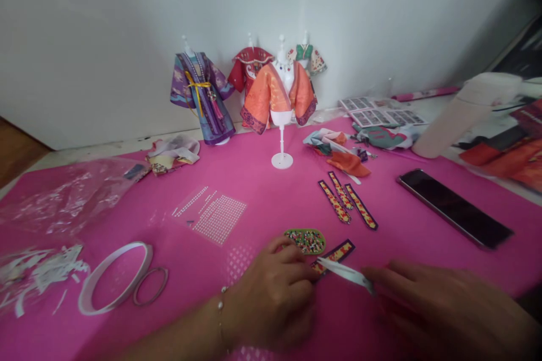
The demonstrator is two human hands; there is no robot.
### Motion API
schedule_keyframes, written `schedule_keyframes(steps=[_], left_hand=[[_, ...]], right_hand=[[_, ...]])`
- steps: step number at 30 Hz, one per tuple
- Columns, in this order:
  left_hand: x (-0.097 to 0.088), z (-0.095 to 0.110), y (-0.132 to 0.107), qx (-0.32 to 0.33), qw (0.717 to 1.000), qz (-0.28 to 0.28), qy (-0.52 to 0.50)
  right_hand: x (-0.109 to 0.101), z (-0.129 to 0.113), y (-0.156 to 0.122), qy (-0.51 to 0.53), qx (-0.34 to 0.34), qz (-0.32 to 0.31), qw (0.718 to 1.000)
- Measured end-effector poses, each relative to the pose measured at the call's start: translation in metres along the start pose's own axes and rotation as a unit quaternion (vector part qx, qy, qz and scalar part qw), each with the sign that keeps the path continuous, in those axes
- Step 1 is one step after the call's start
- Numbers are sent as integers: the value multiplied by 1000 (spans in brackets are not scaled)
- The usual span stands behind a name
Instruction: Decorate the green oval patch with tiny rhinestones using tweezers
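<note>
My left hand (273, 293) rests on the pink mat (262, 197), fingers curled and pressed on the near end of a patterned fabric strip (339, 252). My right hand (440, 307) is closed on white tweezers (345, 272), whose tip touches that strip. A small green oval tray of beads (305, 240) lies just beyond my left fingers. Three more patterned strips (347, 200) lie further back to the right.
A white mannequin stand in an orange robe (279, 98) stands mid-mat, with three dressed mannequins behind it. A phone (455, 207), a white bottle (463, 113), fabric scraps (339, 152), gem sticker sheets (215, 214), tape rolls (116, 276) and a plastic bag (63, 192) lie around.
</note>
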State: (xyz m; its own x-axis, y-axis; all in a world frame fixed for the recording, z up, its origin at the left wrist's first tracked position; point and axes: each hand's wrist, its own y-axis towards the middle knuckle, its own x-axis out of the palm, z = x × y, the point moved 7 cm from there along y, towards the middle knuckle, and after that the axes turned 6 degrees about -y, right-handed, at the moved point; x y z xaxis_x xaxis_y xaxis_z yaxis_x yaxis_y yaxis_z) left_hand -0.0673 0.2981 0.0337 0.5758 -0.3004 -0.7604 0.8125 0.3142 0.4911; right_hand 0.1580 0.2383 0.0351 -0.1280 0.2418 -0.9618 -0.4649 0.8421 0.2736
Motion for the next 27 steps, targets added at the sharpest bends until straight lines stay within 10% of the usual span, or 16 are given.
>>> schedule_keyframes(steps=[12,27], left_hand=[[-35,-32,-8,-153,970,186,-30],[-14,-51,-16,-228,967,102,-44]], right_hand=[[-8,7,-2,0,24,40,999],[8,19,-13,-20,22,9,1000]])
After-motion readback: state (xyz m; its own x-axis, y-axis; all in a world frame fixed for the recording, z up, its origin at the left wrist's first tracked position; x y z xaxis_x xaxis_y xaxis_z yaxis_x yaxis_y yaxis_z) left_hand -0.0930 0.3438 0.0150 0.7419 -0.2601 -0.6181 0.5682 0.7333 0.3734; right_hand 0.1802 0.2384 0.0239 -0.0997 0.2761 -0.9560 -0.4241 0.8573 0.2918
